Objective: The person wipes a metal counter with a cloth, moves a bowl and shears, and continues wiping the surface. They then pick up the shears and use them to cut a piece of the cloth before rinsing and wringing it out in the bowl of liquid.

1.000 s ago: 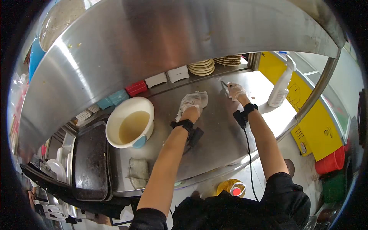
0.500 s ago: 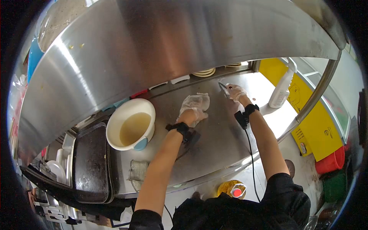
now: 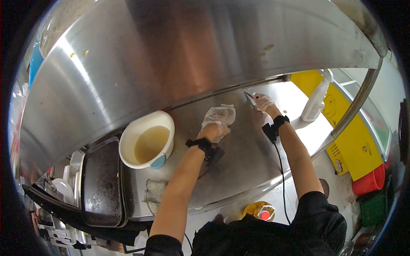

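The right hand (image 3: 264,102), at 2 o'clock from the left hand (image 3: 218,117) lying flat and open on a soft wipe (image 3: 229,106), grips a stiff, probably sharp scraper (image 3: 249,97) by its handle.

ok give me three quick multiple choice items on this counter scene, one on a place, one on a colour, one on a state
1. Where does the white plastic spray bottle stand?
A. on the floor
B. on the steel counter, to the right of the gloved right hand
C. on top of the hood

2. What colour is the liquid in the round white basin?
A. yellowish-brown
B. blue
C. red

3. What state is the gloved right hand in?
A. open and empty
B. lying flat in the basin
C. shut on a flat metal scraper

Answers: B, the bottle stands upright on the counter beyond the right hand; A, the basin holds murky yellowish liquid; C, the fingers are closed round the scraper.
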A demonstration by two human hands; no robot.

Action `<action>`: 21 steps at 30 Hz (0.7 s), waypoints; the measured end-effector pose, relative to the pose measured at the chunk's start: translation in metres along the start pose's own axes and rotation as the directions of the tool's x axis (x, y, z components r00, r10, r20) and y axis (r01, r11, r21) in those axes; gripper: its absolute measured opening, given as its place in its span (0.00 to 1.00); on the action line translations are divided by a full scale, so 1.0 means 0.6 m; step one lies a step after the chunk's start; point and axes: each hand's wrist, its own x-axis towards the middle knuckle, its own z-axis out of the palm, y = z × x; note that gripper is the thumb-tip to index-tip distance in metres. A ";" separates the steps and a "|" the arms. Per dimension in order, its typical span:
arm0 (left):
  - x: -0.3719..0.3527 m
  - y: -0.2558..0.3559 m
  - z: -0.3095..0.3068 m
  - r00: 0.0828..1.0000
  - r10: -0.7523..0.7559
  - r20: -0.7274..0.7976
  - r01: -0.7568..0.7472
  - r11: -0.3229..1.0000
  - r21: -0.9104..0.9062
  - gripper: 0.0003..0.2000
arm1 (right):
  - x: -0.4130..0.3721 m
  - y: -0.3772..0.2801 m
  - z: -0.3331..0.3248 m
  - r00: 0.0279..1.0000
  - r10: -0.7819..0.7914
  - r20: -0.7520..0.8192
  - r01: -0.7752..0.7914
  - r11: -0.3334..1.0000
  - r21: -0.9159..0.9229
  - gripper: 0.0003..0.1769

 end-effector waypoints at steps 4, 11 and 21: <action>0.026 -0.027 0.019 0.999 0.002 -0.042 -0.003 1.000 -0.030 0.36 | -0.078 -0.071 -0.115 0.974 0.224 0.034 -0.224 0.924 0.310 0.16; 0.025 -0.033 0.027 0.999 0.019 -0.027 -0.020 0.998 -0.062 0.37 | -0.155 -0.065 -0.154 0.934 0.111 0.339 -0.346 0.514 0.785 0.20; -0.092 0.091 0.055 0.910 0.414 0.011 -0.375 0.812 0.447 0.18 | -0.316 0.116 -0.093 0.930 0.368 -0.004 -0.307 0.783 0.540 0.22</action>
